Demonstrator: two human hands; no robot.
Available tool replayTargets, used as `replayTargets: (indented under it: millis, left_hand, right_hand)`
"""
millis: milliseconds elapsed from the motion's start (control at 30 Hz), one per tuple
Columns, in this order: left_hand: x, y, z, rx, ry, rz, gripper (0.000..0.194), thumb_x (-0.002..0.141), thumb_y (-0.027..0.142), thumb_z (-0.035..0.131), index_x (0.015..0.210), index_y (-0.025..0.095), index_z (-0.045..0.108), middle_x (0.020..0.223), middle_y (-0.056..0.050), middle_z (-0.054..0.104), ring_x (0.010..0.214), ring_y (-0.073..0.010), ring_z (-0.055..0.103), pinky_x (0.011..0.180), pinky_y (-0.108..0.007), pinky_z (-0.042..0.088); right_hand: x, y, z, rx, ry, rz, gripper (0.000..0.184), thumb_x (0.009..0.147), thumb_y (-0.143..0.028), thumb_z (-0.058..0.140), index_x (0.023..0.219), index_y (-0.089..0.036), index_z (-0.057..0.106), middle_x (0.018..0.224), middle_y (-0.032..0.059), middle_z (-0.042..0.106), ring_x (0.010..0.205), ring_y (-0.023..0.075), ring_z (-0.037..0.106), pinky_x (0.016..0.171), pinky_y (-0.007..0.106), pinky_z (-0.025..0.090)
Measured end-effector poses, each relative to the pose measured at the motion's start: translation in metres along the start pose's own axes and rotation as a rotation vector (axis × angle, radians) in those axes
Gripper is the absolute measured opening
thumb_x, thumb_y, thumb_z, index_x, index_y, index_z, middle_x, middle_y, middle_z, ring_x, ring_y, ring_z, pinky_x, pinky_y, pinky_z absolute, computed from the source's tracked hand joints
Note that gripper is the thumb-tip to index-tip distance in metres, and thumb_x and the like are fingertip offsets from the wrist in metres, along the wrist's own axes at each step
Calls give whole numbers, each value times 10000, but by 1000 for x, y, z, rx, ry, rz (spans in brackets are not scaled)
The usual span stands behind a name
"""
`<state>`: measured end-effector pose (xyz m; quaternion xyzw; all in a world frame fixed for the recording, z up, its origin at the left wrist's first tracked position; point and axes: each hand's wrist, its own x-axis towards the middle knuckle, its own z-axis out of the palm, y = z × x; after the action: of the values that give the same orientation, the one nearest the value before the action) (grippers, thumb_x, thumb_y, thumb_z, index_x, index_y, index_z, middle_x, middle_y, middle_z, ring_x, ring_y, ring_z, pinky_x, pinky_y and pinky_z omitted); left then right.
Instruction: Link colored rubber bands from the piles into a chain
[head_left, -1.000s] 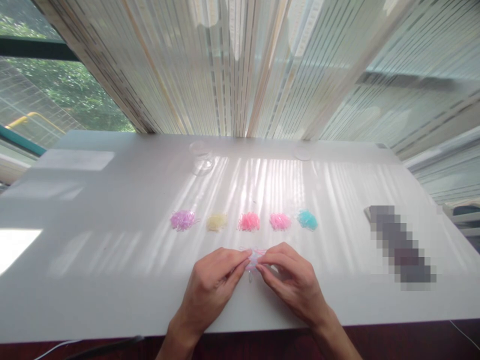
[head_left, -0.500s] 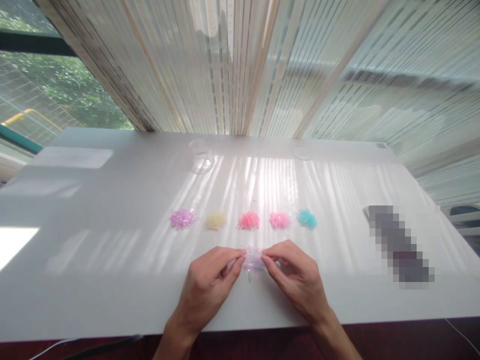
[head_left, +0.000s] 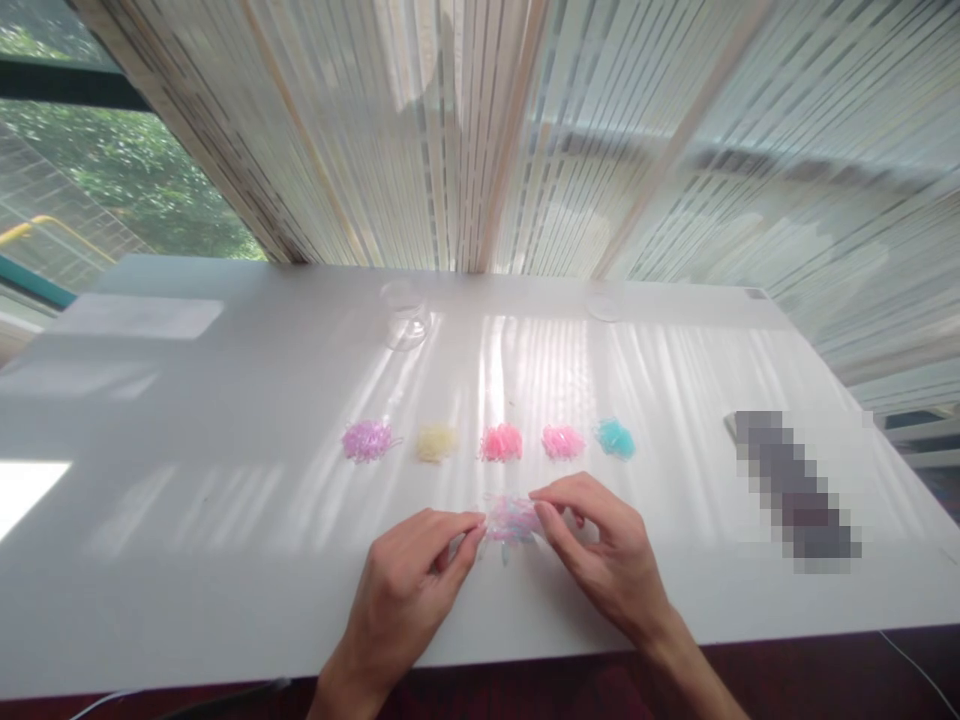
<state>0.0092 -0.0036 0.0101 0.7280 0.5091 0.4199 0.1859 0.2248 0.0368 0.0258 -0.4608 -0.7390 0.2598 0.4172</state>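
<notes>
A loose mixed heap of thin pastel loops that look like small elastic bands point(head_left: 511, 520) lies on the white table between my two hands. My left hand point(head_left: 420, 570) is at the heap's left edge, thumb and forefinger pinched together. Anything between those tips is too small to make out. On the heap's right side, my right hand point(head_left: 604, 550) has its thumb and forefinger close together among the strands; what they hold is unclear. Beyond the hands lie single-colour piles in a row: purple point(head_left: 367, 440), yellow point(head_left: 435, 442), coral point(head_left: 502, 442), pink point(head_left: 562, 442) and turquoise point(head_left: 616, 438).
A clear round container point(head_left: 406, 325) stands toward the back of the white table point(head_left: 247, 540). Farther right is a clear disc-like piece point(head_left: 604, 307), perhaps a lid. A blurred-out dark object point(head_left: 795, 490) lies at the right. Striped curtains point(head_left: 420, 150) hang behind the table.
My hands have drawn slightly apart, the left moving a little left and down, the right a little right. More of the mixed heap shows between them.
</notes>
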Motion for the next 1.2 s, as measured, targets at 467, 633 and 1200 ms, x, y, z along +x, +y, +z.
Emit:
replayTargets:
  millis: [467,633,1200]
  left_hand:
    - [-4,-4,3,-6,10,23,113,996,143,607,1033,193,702,780,-11,751,602,-131,648,598,-244,511]
    - [-5,-4,3,-1,7,23,106,1000,140,603,1026,192,692,775,-3,741,605,-135,645,601,-260,495]
    - [-5,-6,4,14,-2,46,87,1003,140,609,1031,194,672,820,4,751,682,-152,681,655,-281,502]
  right_hand:
    - [43,-8,13,-52,-108,-76,95,945,-197,650,944,-232,738,784,30,715,701,168,652,479,264,473]
    - [39,-10,11,-107,-96,-79,74,940,-191,670,916,-235,724,769,19,704,669,158,629,481,267,465]
    - [-5,17,-11,-266,178,318,179,929,-385,694,858,-236,765,740,0,689,558,133,530,546,280,471]
